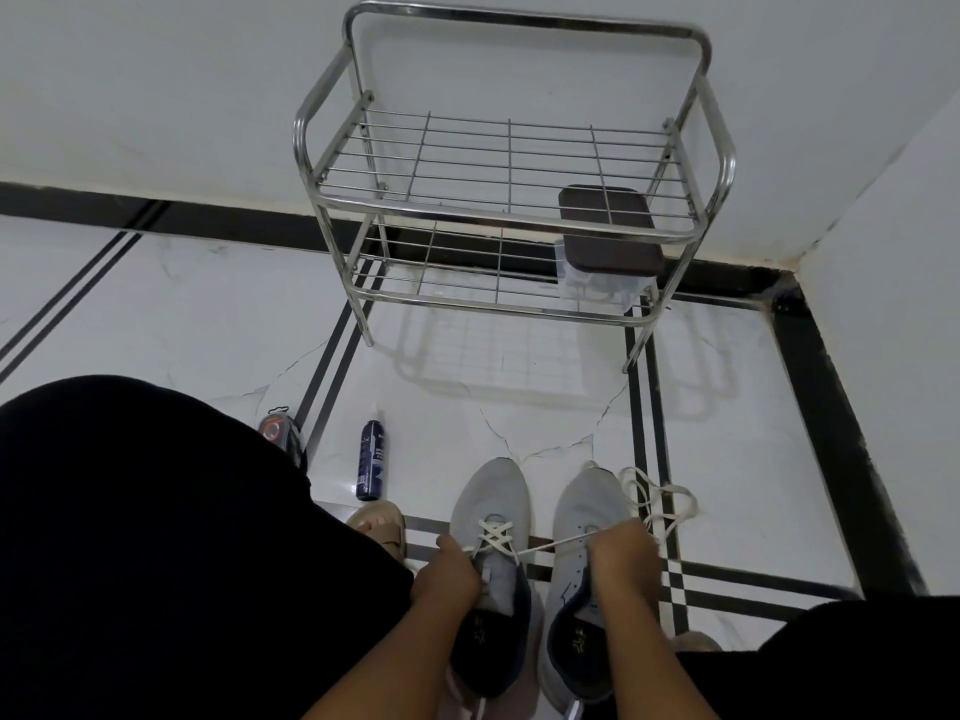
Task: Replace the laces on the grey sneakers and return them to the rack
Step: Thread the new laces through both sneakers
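The left hand (448,574) has its grip curled on the near side of the left grey sneaker (491,543), fingers at the lacing, seemingly pinching one end of the white lace (497,536). The right hand (621,556) has its grip closed round the other run of that lace, which stretches taut from the left sneaker's eyelets across the right grey sneaker (584,563). There are two grey sneakers, side by side on the white tiled floor (208,314), toes pointing toward the steel shoe rack (509,200); the left one shows several crossings of lace, the right one none that can be seen. One loose white lace (660,498) lies in loops on the floor just right of the right sneaker. One dark blue spray bottle (371,459) lies on the floor left of the left sneaker, and farther left a small round item (274,428) peeks out by the person's black-clad knee. A sandalled foot (382,522) sits between bottle and left sneaker. The rack has two wire tiers; its lower tier holds one clear box with a dark brown lid (608,236).
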Motion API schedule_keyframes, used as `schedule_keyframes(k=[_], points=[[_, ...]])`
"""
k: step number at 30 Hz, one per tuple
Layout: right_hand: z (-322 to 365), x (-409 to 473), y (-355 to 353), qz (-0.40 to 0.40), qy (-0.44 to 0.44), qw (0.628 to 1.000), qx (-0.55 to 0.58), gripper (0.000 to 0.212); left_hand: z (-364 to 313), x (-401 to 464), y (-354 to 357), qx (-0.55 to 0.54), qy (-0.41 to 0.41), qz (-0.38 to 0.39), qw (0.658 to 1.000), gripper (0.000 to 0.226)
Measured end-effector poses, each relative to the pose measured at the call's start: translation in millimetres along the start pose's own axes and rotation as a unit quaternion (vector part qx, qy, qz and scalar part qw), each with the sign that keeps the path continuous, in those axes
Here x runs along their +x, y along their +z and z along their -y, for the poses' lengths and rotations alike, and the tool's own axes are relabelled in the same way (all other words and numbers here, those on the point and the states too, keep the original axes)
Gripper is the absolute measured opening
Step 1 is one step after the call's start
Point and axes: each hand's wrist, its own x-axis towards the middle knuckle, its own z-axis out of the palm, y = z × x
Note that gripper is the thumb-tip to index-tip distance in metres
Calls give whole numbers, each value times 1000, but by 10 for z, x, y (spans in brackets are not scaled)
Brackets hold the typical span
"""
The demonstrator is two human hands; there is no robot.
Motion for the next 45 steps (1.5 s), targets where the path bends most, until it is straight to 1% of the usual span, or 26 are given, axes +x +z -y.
schedule_keyframes(k=[1,2,3,4,5,6,8,10,11,13,15,17,19,20,21,23,24,26,28,30,33,35,37,41,43,45], points=[[-2,21,-82,-4,5,999,-32,31,-6,1,-2,4,4,11,1000,54],[12,20,-125,14,-12,997,-73,34,-11,8,1,5,10,20,1000,58],[47,-4,-125,36,-47,992,-109,37,-17,14,-1,10,14,29,999,61],[95,-34,-96,52,-87,987,-125,41,-33,18,-9,9,19,31,999,59],[132,-67,-26,74,-128,981,-130,42,-44,18,-24,7,22,25,999,52],[161,-101,61,98,-167,972,-132,40,-54,10,-52,12,27,7,1000,45],[174,-188,254,160,-219,950,-153,26,-54,-1,-103,38,41,-34,998,34],[136,-266,360,206,-221,939,-161,19,-25,11,-116,60,47,-58,995,29],[110,-284,379,209,-218,940,-158,17,-16,16,-119,62,44,-62,995,29],[73,-282,370,190,-202,949,-148,15,-5,30,-134,50,35,-83,995,29],[61,-258,374,157,-178,961,-141,21,-21,34,-163,34,29,-101,994,29],[81,-265,367,151,-168,965,-135,23,-42,37,-167,13,23,-108,994,28],[155,-279,339,164,-155,972,-70,28,-51,44,-156,-33,5,-110,993,25],[213,-282,311,168,-147,975,-22,37,-59,29,-159,-62,-4,-104,993,27],[273,-266,273,163,-141,976,18,43,-70,21,-158,-83,-13,-98,992,33],[404,-198,175,132,-155,977,63,43,-105,6,-133,-81,-13,-78,994,44],[459,-201,141,120,-168,975,80,42,-100,-18,-119,-56,-4,-70,996,43],[492,-215,114,116,-187,969,116,39,-101,-27,-23,-40,-3,-80,996,30],[444,-294,171,149,-177,964,129,29,-52,-41,73,-92,-14,-94,991,18],[389,-402,286,172,-176,966,77,18,29,-57,107,-165,-34,-100,981,14],[335,-533,478,183,-210,959,-42,30,110,-1,118,-212,-39,-72,974,20],[354,-646,478,168,-229,953,-110,31,139,65,127,-228,-45,-57,971,20],[371,-676,451,149,-247,946,-151,26,147,106,132,-233,-51,-55,970,21],[352,-658,460,133,-289,922,-221,25,127,103,126,-224,-49,-58,972,22],[344,-666,467,125,-310,910,-243,24,131,111,140,-218,-51,-59,973,22],[348,-685,453,124,-309,909,-250,23,125,109,147,-213,-48,-66,974,21]])
